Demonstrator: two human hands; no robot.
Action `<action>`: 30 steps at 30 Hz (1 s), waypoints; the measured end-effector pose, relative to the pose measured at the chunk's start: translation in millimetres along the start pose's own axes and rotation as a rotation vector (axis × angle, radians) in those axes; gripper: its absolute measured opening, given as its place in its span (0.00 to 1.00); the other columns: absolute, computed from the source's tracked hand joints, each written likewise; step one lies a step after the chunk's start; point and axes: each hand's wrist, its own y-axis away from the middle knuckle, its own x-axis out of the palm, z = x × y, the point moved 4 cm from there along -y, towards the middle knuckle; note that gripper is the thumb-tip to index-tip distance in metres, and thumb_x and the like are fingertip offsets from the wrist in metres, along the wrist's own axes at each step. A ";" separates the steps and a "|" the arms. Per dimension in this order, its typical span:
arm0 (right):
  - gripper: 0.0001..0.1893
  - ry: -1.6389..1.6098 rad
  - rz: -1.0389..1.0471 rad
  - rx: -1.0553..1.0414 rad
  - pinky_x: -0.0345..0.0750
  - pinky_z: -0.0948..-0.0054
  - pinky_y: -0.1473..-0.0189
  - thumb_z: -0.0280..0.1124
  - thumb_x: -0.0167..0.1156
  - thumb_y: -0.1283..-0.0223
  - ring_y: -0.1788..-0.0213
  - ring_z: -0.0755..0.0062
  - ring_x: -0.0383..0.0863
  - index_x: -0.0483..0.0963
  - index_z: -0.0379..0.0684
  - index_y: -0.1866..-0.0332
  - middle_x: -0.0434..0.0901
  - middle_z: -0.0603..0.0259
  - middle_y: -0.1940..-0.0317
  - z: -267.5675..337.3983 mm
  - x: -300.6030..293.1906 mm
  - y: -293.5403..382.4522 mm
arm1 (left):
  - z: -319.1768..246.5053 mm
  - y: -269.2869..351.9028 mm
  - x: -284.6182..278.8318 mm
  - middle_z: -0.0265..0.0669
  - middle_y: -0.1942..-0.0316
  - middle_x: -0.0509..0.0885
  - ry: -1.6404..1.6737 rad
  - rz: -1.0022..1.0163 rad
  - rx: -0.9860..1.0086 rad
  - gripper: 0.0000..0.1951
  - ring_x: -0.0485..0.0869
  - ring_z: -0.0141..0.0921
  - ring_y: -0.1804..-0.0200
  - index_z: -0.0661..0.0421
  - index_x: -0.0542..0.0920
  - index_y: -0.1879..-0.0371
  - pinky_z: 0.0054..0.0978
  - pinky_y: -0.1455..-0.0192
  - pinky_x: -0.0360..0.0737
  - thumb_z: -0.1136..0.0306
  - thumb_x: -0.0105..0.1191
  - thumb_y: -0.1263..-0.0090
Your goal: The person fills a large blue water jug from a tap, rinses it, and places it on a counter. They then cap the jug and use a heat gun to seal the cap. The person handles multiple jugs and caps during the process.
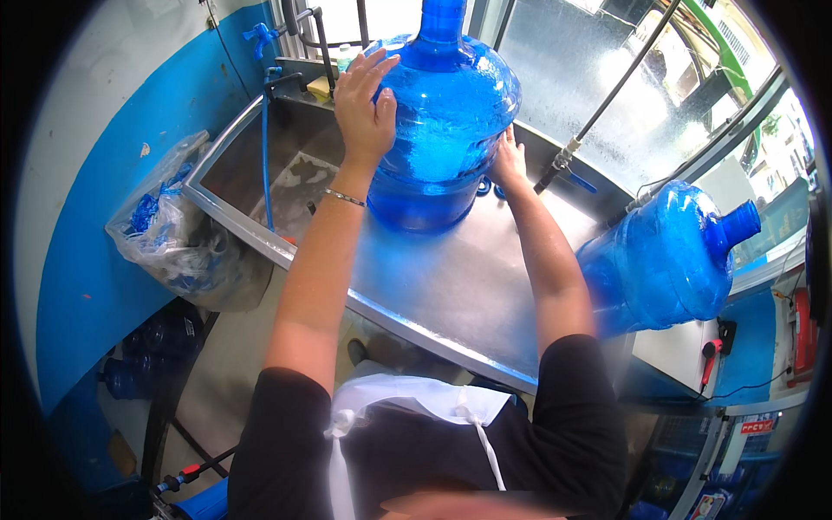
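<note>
A large blue plastic water jug (435,130) stands upright on the stainless steel counter (455,279), its neck at the top of the head view. My left hand (367,107) lies against the jug's upper left side, fingers spread and thumb apart. On the jug's right side is my right hand (510,159), its palm against the wall and part of the fingers hidden behind it. Blue ring-like pieces (484,187) lie beside the jug near that hand. A second blue jug (656,260) stands at the counter's right end.
To the left is a steel sink basin (286,169) with a blue hose (266,162) and a blue tap (261,39). A clear plastic bag (188,240) hangs beside it. A pipe with a blue-handled valve (582,182) slants near the window. A red dryer-like tool (711,357) is at right.
</note>
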 end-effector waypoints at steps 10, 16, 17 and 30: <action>0.37 0.090 -0.109 -0.039 0.63 0.34 0.32 0.44 0.57 0.36 0.19 0.47 0.47 0.58 0.46 0.24 0.50 0.49 0.21 -5.0 11.9 2.3 | 1.3 0.0 1.2 0.40 0.40 0.82 -0.002 0.003 0.008 0.25 0.74 0.52 0.33 0.49 0.84 0.45 0.52 0.29 0.64 0.68 0.41 0.41; 0.22 -0.073 0.019 0.164 0.73 0.45 0.36 0.28 0.54 0.39 0.29 0.44 0.66 0.71 0.37 0.38 0.67 0.46 0.34 -33.0 69.1 48.4 | 1.3 0.8 1.1 0.40 0.40 0.82 0.004 0.012 -0.026 0.25 0.74 0.52 0.33 0.48 0.84 0.45 0.54 0.28 0.62 0.67 0.41 0.40; 0.19 -0.036 0.113 0.229 0.75 0.47 0.38 0.25 0.53 0.39 0.32 0.45 0.69 0.73 0.36 0.43 0.70 0.48 0.37 -36.8 81.4 60.9 | 0.5 0.9 0.9 0.39 0.40 0.82 -0.001 0.006 -0.009 0.25 0.74 0.52 0.32 0.48 0.84 0.45 0.54 0.28 0.62 0.66 0.41 0.40; 0.08 -0.651 -0.209 -0.022 0.80 0.60 0.55 0.22 0.69 0.47 0.56 0.54 0.82 0.78 0.40 0.64 0.73 0.53 0.54 39.5 45.2 206.3 | -62.7 137.5 -9.6 0.44 0.53 0.76 0.268 0.159 -0.356 0.15 0.77 0.37 0.56 0.62 0.74 0.48 0.34 0.53 0.75 0.68 0.53 0.29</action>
